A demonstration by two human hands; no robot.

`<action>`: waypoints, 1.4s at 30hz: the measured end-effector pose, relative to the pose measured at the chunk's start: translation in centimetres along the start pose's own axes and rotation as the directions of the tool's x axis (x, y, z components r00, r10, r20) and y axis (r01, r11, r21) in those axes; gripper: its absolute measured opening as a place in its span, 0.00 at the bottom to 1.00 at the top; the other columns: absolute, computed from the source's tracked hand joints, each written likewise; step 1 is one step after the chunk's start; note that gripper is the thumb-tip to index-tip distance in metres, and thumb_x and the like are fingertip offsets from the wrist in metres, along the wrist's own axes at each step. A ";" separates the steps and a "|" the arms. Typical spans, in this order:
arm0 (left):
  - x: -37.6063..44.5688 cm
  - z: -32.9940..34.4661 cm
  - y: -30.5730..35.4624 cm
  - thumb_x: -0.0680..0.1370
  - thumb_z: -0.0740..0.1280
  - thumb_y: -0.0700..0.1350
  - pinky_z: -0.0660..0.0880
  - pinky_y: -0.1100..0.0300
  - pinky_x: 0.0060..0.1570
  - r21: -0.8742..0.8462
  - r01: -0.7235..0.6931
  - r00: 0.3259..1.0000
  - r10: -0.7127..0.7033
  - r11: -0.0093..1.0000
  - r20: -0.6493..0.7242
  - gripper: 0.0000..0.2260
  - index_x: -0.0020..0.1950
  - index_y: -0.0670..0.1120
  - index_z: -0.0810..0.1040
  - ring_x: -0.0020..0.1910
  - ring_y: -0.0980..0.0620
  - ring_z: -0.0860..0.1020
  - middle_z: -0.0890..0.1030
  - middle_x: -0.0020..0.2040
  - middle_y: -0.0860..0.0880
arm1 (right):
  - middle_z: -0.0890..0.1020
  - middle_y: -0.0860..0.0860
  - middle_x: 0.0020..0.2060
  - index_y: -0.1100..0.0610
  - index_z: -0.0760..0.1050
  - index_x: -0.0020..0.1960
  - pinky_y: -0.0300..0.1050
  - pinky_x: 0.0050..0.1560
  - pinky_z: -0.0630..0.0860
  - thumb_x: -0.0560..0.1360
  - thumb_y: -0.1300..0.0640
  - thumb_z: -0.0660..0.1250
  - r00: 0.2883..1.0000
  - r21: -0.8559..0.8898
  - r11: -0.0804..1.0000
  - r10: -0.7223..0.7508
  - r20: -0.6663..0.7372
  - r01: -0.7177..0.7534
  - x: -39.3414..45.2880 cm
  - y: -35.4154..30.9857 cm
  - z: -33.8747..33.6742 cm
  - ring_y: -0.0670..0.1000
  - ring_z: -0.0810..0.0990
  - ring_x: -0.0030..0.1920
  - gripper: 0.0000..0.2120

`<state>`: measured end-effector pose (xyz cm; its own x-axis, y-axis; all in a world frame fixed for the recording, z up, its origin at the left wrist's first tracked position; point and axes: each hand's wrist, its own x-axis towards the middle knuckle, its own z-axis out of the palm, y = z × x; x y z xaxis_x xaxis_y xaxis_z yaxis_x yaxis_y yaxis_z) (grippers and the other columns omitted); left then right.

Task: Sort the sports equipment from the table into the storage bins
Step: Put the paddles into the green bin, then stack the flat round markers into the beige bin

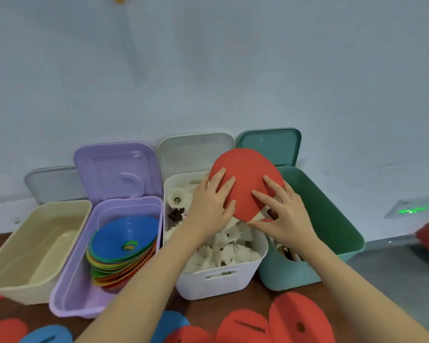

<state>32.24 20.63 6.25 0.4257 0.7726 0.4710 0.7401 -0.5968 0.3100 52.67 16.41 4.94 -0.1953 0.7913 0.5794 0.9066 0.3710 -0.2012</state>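
Note:
I hold a red table tennis paddle (248,169) with both hands, above the back of the white bin (221,285) and the left rim of the green bin (332,219). My left hand (208,206) grips its left edge with fingers across the red face. My right hand (287,219) pinches the lower edge, fingers spread on the face and thumb underneath. A bit of brown handle shows under the right hand. The white bin is full of white shuttlecocks (223,251). Paddle handles (287,251) stick up in the green bin.
A purple bin (70,280) holds a stack of coloured flat cones (124,238). A beige bin (18,268) stands at the far left. Lids lean on the wall behind the bins. Red cones (300,320) and blue cones (169,323) lie on the brown table near me.

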 end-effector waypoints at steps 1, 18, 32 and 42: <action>0.9 1.2 1.2 0.75 0.55 0.54 0.65 0.39 0.64 -0.007 0.019 1.000 -0.019 1.000 0.017 0.25 0.69 0.44 0.70 0.68 0.36 0.64 0.65 0.71 0.42 | 0.69 0.54 0.69 0.49 0.75 0.62 0.64 0.57 0.71 0.64 0.33 0.66 1.000 -0.002 1.000 -0.003 0.014 0.003 -0.1 1.9 -0.3 0.66 0.67 0.67 0.32; 6.6 12.7 6.7 0.80 0.53 0.55 0.50 0.48 0.69 0.353 0.083 0.881 -0.234 0.932 0.411 0.22 0.74 0.51 0.60 0.72 0.46 0.57 0.63 0.73 0.48 | 0.57 0.49 0.75 0.42 0.66 0.69 0.59 0.70 0.49 0.74 0.35 0.58 0.810 -0.246 0.959 0.253 0.530 -0.139 -2.6 16.2 2.9 0.63 0.50 0.73 0.26; -0.1 7.6 9.2 0.78 0.57 0.50 0.61 0.51 0.65 0.300 0.167 0.973 -0.207 0.939 0.105 0.20 0.69 0.47 0.69 0.67 0.47 0.67 0.71 0.68 0.48 | 0.82 0.50 0.48 0.52 0.81 0.52 0.52 0.48 0.75 0.73 0.49 0.56 0.973 -0.050 0.999 -0.002 0.229 0.014 -5.4 10.2 -1.4 0.56 0.80 0.48 0.17; -10.0 3.8 9.9 0.71 0.57 0.50 0.74 0.52 0.50 0.297 0.174 0.984 -0.179 0.939 -0.013 0.20 0.57 0.45 0.79 0.54 0.44 0.78 0.80 0.55 0.46 | 0.81 0.50 0.46 0.55 0.80 0.50 0.47 0.46 0.69 0.74 0.53 0.58 0.996 0.061 0.997 -0.061 0.065 0.057 -11.4 2.7 -1.8 0.54 0.78 0.47 0.14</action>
<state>37.30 7.84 1.49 0.2799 0.8639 0.4187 0.9235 -0.3614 0.1284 57.99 7.50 -0.77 -0.2740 0.7972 0.5379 0.8696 0.4443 -0.2155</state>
